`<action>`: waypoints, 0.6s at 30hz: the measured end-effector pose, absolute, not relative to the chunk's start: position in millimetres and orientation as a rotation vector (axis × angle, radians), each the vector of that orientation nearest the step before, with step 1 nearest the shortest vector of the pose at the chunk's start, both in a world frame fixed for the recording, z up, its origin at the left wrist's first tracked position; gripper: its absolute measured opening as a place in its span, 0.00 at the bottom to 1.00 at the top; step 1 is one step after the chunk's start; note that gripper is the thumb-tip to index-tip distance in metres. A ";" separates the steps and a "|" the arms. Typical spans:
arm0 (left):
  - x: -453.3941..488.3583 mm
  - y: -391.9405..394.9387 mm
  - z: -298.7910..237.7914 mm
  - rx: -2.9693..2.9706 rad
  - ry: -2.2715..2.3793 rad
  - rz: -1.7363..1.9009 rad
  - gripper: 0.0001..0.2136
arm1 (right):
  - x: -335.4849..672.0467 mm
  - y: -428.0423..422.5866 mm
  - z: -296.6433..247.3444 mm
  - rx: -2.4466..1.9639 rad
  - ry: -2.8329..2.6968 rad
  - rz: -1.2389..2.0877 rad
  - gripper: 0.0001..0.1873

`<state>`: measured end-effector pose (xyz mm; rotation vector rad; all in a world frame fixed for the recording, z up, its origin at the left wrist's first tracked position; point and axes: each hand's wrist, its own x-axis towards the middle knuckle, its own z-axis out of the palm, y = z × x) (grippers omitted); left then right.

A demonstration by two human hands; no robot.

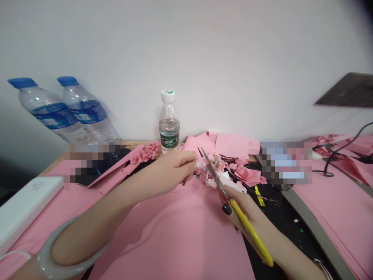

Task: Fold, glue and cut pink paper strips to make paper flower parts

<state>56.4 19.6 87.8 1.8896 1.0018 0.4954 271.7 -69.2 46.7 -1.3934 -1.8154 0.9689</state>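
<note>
pink paper roses [144, 152] sit finished on a strip [110, 171] left of the bottle [169, 134]. below it, the left hand [175, 167] pinches a small pink scrap [207, 164] while the right hand [239, 206] grips yellow scissors [249, 229], blades at the scrap, the hands close but apart. offcuts [244, 175] heap right of the bottle, and uncut sheets [335, 217] lie further right.

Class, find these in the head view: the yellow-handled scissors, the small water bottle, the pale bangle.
Yellow-handled scissors [251, 233], head view, on the yellow handle.
Small water bottle [169, 133], head view, on the green label.
Pale bangle [48, 251], head view, on its band.
</note>
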 end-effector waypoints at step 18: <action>58.0 22.3 87.0 1.723 0.921 0.367 0.17 | 273.6 -65.1 25.2 -1.387 -1.826 1.069 0.29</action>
